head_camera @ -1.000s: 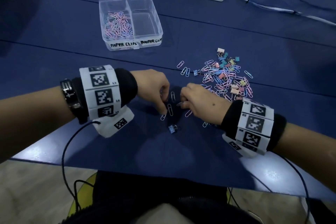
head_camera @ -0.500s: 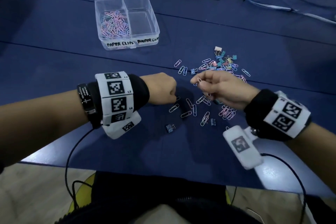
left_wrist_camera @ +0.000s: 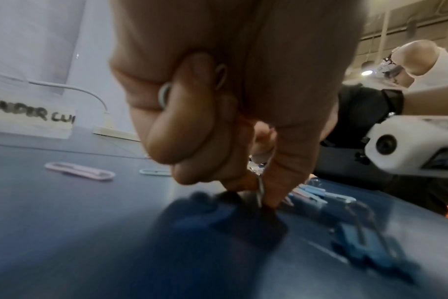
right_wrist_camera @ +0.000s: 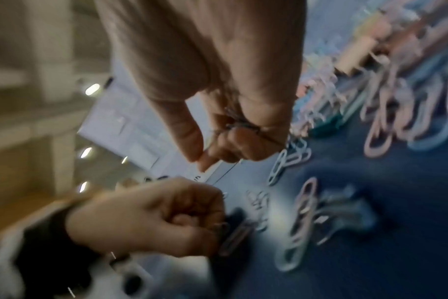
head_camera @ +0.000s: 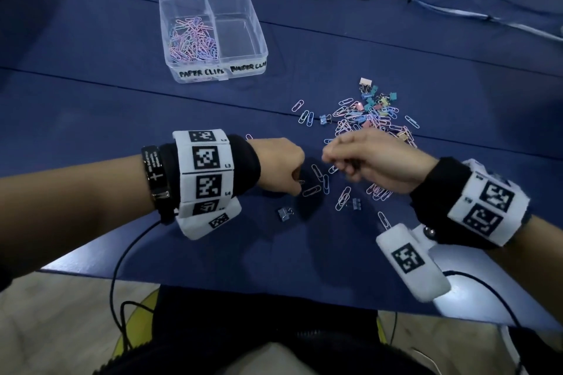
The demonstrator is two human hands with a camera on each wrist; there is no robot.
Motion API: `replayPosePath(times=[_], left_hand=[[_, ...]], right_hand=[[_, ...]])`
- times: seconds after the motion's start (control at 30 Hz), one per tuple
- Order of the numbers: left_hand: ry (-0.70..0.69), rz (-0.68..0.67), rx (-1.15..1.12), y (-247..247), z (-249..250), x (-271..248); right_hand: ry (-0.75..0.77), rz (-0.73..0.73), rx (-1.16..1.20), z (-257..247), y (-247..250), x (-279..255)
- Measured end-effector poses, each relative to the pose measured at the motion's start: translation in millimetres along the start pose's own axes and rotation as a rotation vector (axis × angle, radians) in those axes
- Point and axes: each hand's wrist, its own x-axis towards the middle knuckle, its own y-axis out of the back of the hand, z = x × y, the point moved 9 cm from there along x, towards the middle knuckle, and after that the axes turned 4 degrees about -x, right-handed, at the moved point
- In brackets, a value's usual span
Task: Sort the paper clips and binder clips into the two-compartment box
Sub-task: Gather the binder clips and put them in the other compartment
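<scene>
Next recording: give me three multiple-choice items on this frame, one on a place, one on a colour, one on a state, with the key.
1. Where do the sorted paper clips lie in the box?
A. the compartment marked for paper clips
B. the other compartment
C. both

2. What colour is the table?
A. white
B. dark blue
C. green

3. What is the left hand doing?
A. lying flat and open
B. pinching a paper clip at the table
C. lifting the box

Key: 1 A, the clips fill the labelled side and the other side shows none. 2 B, the surface is blue throughout. 3 B, its fingertips squeeze a clip.
</scene>
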Motion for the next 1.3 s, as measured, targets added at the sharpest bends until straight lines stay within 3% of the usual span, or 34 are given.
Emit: replayPosePath(times=[0.1, 0.17, 0.27, 0.33, 0.43, 0.67, 0.77, 0.83, 0.9, 0.97, 1.07, 1.2, 1.3], left_hand=[[0.034, 0.022, -0.005, 6.8, -2.6, -3.1], [0.067, 0.039, -0.218, 17.7, -10.5, -6.6], [0.047, 0.06, -0.96, 34.1, -25.4, -9.7], [0.027, 0.022, -1.274, 39.5, -31.4, -11.2], [-0.062, -0.023, -1.443, 46.4, -29.9, -11.3], [-0.216, 0.01, -1.571, 52.6, -38.3, -12.8], [-0.114, 0.099, -1.367, 53.4, -53.2, -10.1], [-0.065, 0.208, -0.868, 62.3, -58.5, -10.4], [-0.018, 0.227, -0.344, 68.3, -59.6, -11.5], [0.032, 0.205, -0.041, 68.8, -66.5, -10.6], [0.043, 0.18, 0.013, 66.0, -71.2, -6.5], [0.01, 0.163, 0.04, 64.6, -69.9, -3.6], [0.02, 0.171, -0.006, 61.7, -72.4, -1.6]], right_hand=[[0.168, 0.116, -0.699, -10.0, 1.9, -2.3], [0.246, 0.106, -0.961, -11.5, -2.1, -1.8], [0.338, 0.0, -1.013, -15.8, -12.6, 2.4], [0.36, -0.042, -1.063, -16.6, -16.7, 7.3], [0.388, -0.068, -1.045, -19.5, -17.8, 15.3], [0.368, -0.046, -1.085, -15.7, -18.4, 17.8], [0.406, -0.03, -1.145, -18.4, -23.9, 12.3], [0.41, -0.036, -1.14, -18.1, -26.7, 9.9], [0.385, -0.023, -0.985, -17.9, -21.0, 10.3], [0.359, 0.029, -0.786, -22.0, -9.5, 9.4], [0.259, 0.031, -0.373, -25.2, 1.5, 5.0], [-0.054, -0.113, 0.413, -6.7, 0.9, 1.2], [-0.116, -0.164, 0.535, -6.3, -3.9, -0.7]])
